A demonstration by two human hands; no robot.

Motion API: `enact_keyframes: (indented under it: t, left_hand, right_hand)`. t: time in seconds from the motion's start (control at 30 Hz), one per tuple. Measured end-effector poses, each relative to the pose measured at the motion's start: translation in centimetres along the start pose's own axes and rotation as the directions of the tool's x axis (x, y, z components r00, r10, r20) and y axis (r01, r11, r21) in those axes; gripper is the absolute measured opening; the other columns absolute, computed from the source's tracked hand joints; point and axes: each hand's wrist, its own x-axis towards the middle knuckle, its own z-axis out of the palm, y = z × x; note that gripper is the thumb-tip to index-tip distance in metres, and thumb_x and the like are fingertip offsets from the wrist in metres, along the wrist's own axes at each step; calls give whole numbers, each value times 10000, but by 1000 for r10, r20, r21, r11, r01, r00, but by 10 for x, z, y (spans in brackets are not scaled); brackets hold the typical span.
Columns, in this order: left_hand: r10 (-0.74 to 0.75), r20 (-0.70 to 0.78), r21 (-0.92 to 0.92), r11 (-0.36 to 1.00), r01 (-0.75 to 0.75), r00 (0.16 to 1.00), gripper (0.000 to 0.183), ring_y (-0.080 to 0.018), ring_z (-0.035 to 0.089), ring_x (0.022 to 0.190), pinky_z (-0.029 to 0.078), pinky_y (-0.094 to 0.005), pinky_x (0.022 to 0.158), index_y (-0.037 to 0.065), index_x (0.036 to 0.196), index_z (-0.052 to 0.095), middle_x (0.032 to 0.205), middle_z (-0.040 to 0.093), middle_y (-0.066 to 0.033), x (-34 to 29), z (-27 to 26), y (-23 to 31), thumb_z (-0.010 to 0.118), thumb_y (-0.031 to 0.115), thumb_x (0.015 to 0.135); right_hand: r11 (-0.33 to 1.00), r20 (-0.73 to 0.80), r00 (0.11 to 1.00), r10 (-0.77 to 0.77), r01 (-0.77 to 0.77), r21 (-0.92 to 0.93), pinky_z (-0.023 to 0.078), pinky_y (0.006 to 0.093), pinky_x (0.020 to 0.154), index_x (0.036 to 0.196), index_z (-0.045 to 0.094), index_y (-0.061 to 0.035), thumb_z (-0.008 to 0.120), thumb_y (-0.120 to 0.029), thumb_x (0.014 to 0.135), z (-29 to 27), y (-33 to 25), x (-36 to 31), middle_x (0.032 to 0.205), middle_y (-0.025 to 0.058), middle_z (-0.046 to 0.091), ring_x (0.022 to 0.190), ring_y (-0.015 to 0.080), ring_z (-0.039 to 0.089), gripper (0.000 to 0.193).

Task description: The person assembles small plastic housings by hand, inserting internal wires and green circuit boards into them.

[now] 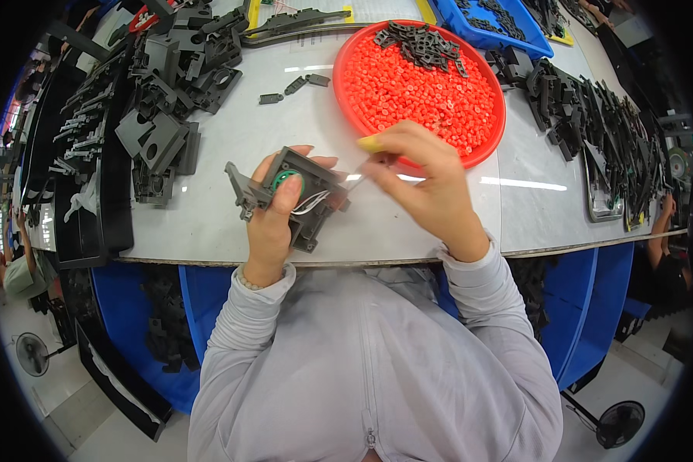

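Observation:
My left hand (pixel 273 219) grips a dark grey plastic housing (pixel 294 165) above the table, its thumb pressed on a round green part (pixel 285 183) inside. White wires (pixel 311 203) curve out of the open housing. To its right, my right hand (pixel 427 177) is closed in a pinch, with a yellow cover on one fingertip. A thin, pale strand that looks like wire (pixel 356 181) runs between those fingertips and the housing; its end is hidden by the fingers.
Beyond my right hand sits a red round tray (pixel 346 115) of small red caps (pixel 416 100) and dark clips (pixel 420 46). Grey housings (pixel 162 131) pile up at left beside a black bin (pixel 108 215). Dark strips (pixel 624 146) lie at right, a blue crate (pixel 543 48) at the back.

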Motion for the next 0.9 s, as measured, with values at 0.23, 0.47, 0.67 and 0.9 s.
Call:
enact_keyframes:
  t: [0.23,0.47,0.67,0.9]
  left_hand:
    - [90,-143,51,995,-84,986,446,-332,635,888,573,-381,670,-57,1180,405,1058,563,-269,-1,8,4,515,233,859]
    - [102,-79,104,990,-93,992,444,-335,631,903,573,-382,676,-57,1184,393,1060,558,-275,-5,8,7,510,221,860]
    - [121,-133,80,991,-111,984,399,-348,605,969,563,-379,721,-50,1189,391,1094,545,-266,-7,11,8,484,191,885]
    - [229,-136,143,967,-210,964,363,-360,561,1051,543,-394,791,-46,1184,392,1106,540,-261,-3,11,1,460,163,895]
  right_hand:
    - [758,105,828,551,-549,352,411,196,615,920,604,1,569,-168,898,5,14,-31,760,0,578,689,60,516,173]
    - [509,273,704,656,-680,528,398,193,534,872,567,-49,560,-233,903,11,24,-26,716,0,567,589,53,489,187]
    - [491,254,733,631,-631,601,392,188,508,814,572,-47,621,-151,856,12,14,-28,671,8,573,552,50,496,123]
    - [392,405,703,584,-682,618,376,185,537,798,609,-37,678,-208,814,25,-18,-35,672,-2,575,596,46,499,185]
